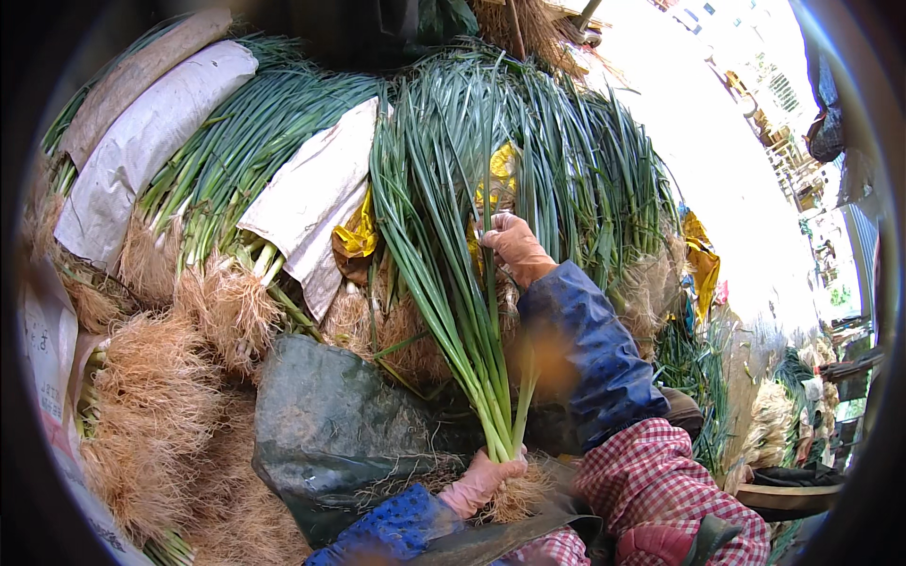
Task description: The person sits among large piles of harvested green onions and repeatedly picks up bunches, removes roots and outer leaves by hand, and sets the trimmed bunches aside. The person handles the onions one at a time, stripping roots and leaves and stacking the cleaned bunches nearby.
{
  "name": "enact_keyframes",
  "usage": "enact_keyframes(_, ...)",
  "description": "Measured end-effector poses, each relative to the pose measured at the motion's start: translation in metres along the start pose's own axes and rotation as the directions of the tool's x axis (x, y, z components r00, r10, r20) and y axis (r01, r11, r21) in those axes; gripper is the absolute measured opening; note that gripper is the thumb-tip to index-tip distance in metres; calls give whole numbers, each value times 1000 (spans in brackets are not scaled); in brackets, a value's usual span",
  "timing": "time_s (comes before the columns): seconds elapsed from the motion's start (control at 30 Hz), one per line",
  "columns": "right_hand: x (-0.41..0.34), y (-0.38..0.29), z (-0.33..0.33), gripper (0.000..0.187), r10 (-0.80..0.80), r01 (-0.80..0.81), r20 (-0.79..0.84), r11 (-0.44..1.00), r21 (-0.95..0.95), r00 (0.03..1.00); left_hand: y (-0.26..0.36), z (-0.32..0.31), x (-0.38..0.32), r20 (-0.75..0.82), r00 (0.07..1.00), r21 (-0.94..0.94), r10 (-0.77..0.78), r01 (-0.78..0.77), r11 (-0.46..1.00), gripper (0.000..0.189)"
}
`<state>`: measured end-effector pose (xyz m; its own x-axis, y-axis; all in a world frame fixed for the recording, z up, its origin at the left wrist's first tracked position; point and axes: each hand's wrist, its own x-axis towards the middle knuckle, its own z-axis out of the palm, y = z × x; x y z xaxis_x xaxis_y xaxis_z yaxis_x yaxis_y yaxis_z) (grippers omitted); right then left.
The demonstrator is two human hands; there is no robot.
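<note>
My left hand (484, 481), at the bottom centre, is closed around the white stem bases of a bunch of long green onions (453, 311), just above their stringy roots (522, 495). The bunch's green leaves fan out upward and to the left. Higher up, my right hand (519, 244) is at the leaves on the bunch's right side, with thumb and fingertips close together by a leaf; whether it grips that leaf is unclear. Both hands look covered by thin, pale gloves. Behind them lies a large heap of green onions (580, 163).
White woven sacks (156, 141) (318, 191) lie across the onion heap at the left. Bundles with bushy brown roots (152, 410) fill the lower left. A dark green plastic sheet (333, 424) spreads before me. Yellow plastic (701, 265) hangs at the right, near more onions (697, 396).
</note>
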<state>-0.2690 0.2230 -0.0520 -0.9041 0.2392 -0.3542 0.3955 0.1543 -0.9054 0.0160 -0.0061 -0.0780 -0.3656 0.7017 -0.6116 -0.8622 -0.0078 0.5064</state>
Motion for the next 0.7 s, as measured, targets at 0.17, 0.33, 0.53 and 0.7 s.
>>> enact_keyframes(0.17,5,11,6,33,-297,207,-161,884,-419,941,11,-2,-5,5,997,24,-73,73,997,45)
enact_keyframes(0.33,-18,-2,7,27,-347,117,-230,743,-659,909,15,-1,-6,7,994,6,-105,105,994,45)
enact_keyframes(0.53,-29,-5,1,18,-507,160,-291,672,-724,811,8,1,-6,-2,996,-105,85,-85,991,43)
enact_keyframes(0.7,5,11,-15,15,-456,174,-338,770,-614,823,19,3,-6,3,993,-131,115,-114,985,40)
